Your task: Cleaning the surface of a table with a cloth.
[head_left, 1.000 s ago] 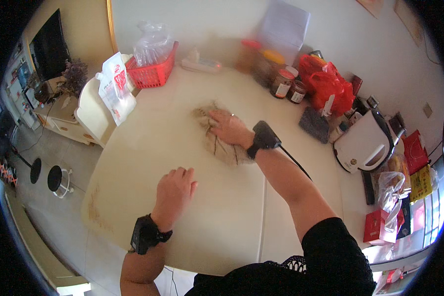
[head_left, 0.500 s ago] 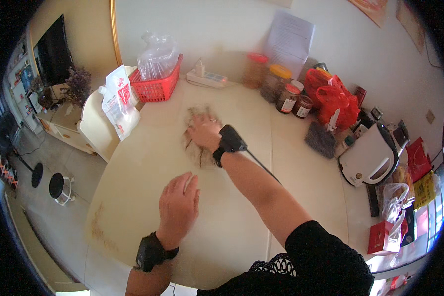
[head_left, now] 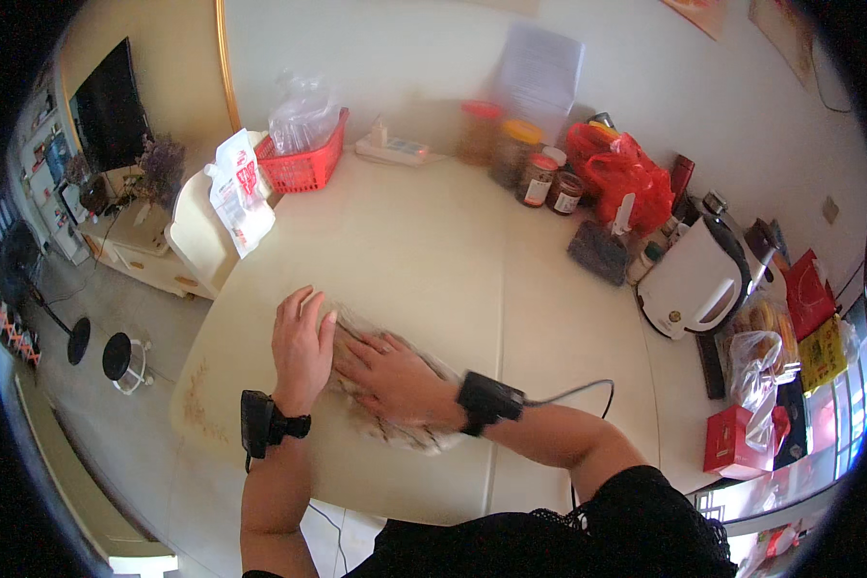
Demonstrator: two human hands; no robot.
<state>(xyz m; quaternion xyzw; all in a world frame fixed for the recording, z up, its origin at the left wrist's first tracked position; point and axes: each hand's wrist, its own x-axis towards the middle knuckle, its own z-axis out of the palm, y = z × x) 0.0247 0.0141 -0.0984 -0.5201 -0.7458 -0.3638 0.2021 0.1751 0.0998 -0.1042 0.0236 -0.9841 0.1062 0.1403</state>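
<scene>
A pale cloth with dark streaks [head_left: 422,443] lies on the cream tabletop [head_left: 405,231], slightly smeared by motion. Flat on top of it rests my right hand [head_left: 395,380], fingers stretched out toward the left and covering much of the cloth. Just left of the cloth is my left hand [head_left: 301,347], open, its fingers pointing away from me. Its thumb side meets the cloth's left edge; I cannot tell whether it presses on it. Both wrists wear black strapped devices. Brownish marks [head_left: 198,405] show near the table's left edge.
Along the wall stand a red basket [head_left: 310,170] with a plastic bag, a white power strip [head_left: 391,150], lidded jars [head_left: 536,180] and a red bag [head_left: 618,173]. To the right are a dark grey cloth [head_left: 597,252], a white appliance [head_left: 692,279] and a red box [head_left: 738,441].
My right hand and the cloth have come from the far part of the table toward me. My left hand has shifted left and away from me, beside the cloth. The view has shifted slightly.
</scene>
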